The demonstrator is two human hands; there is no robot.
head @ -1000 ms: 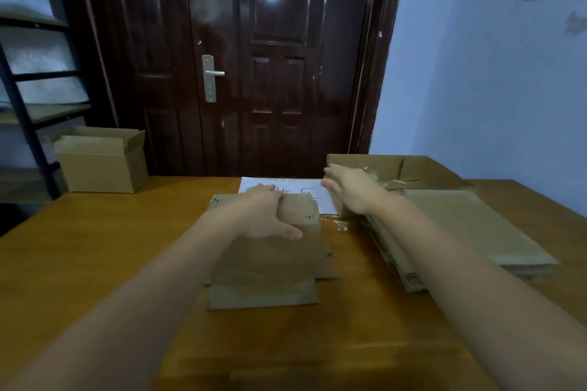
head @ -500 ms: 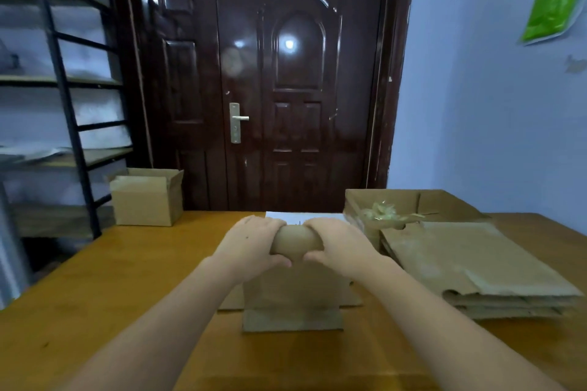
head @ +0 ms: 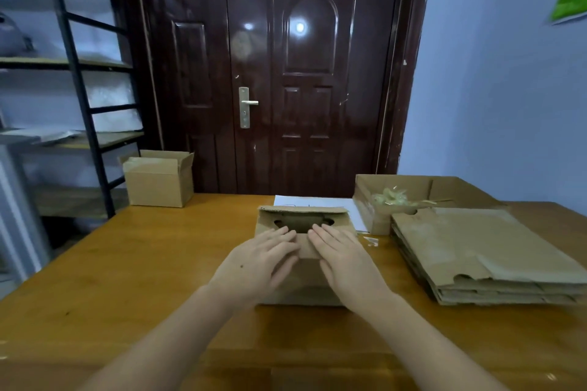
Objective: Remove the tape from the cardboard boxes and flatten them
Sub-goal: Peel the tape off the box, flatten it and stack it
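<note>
I see both hands laid flat on the box (head: pixel 303 222) in the middle of the table (head: pixel 133 270) — the left hand (head: pixel 259 263) and the right hand (head: pixel 346 263) side by side, fingers straight and close together, palms down, gripping nothing. Their fingertips nearly meet at the box's midline, just short of a cut-out opening in its far part, where a flap edge stands up a little. The box lies mostly collapsed under my palms, its near edge showing between the wrists. To the right, well apart from the hands, sits a stack (head: pixel 476 257) of flattened cardboard, and behind it an open carton (head: pixel 406 187) holding a wad of peeled tape (head: pixel 392 197). A white sheet (head: pixel 317 201) lies on the table just behind the box, partly hidden by it. At the table's far left corner stands another open box (head: pixel 158 181), upright, flaps raised — beside a metal shelf (head: pixel 73 73). A dark door (head: pixel 286 73) fills the background.
</note>
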